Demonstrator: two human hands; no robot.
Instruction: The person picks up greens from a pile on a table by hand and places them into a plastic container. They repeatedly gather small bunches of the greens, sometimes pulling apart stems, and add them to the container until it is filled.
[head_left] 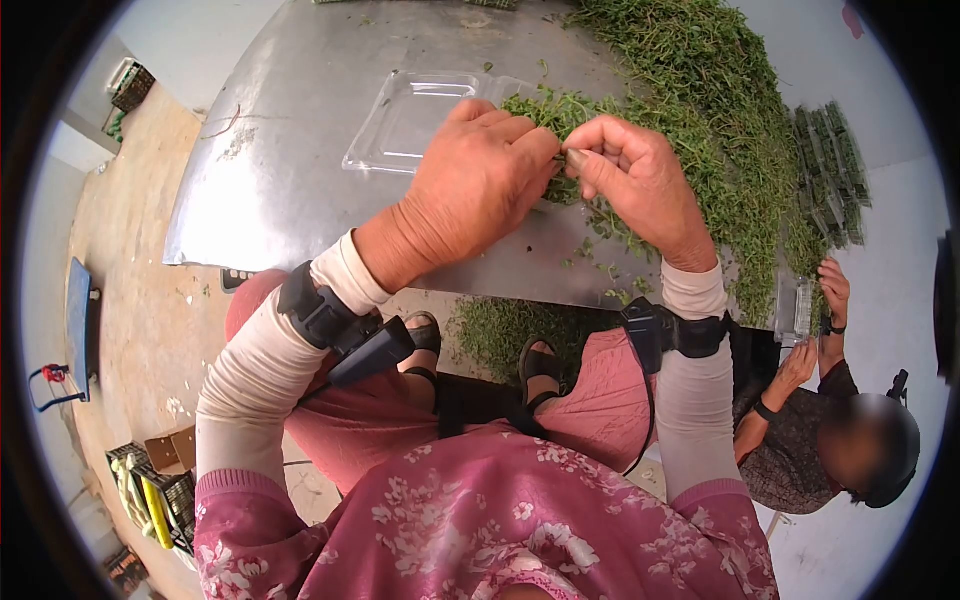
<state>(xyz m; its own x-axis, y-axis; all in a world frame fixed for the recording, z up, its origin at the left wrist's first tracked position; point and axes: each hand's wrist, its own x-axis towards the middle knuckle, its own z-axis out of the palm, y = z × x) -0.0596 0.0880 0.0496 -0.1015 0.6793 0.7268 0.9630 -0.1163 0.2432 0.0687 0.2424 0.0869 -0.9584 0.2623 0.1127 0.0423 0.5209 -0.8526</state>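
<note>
My left hand (485, 175) is closed around some leafy green sprigs (540, 110), whose tops show beyond its knuckles. Close beside it, my right hand (645, 185) pinches with thumb and forefinger at the stems by the left fingertips. The exact grip is partly hidden between the fingers. An open clear plastic clamshell box (375, 145) lies on the metal table (270, 120) behind my left hand, which covers part of it. Loose sprigs (600, 250) lie below my right hand.
A large heap of greens (700, 90) covers the table's right side. Packed clear boxes (830, 170) stand beyond it. At right, a co-worker (800, 440) has both hands at a clear box (795, 305). Crates (165, 490) and a blue trolley (80, 320) stand on the floor at left.
</note>
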